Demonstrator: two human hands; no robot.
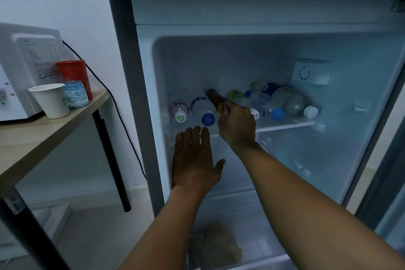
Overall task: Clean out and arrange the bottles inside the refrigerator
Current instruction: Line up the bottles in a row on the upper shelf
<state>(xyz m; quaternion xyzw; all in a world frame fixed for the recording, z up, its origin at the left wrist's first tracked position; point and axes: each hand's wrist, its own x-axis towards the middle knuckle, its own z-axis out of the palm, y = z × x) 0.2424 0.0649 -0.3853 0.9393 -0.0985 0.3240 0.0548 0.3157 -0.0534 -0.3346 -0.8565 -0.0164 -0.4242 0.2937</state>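
Note:
The open refrigerator [361, 116] holds several plastic bottles lying on their sides on a glass shelf [285, 125], caps toward me. My right hand [236, 125] is shut on the neck end of a brown bottle [213, 96] that points back into the fridge. To its left lie a blue-capped clear bottle [205, 109] and a pink-labelled bottle with a white-green cap [179, 108]. My left hand [194, 160] hovers flat and open just below the shelf's front edge, holding nothing. Further right lie a green-labelled bottle [235, 95], a blue-capped bottle [277, 113] and a large white-capped bottle [293, 103].
A wooden side table [43, 136] stands left of the fridge with a white appliance [19, 68], a paper cup [51, 101], a red cup [75, 76] and a crushed blue bottle [75, 94]. A black cable [122, 120] hangs beside the fridge. A crisper drawer [219, 245] sits below.

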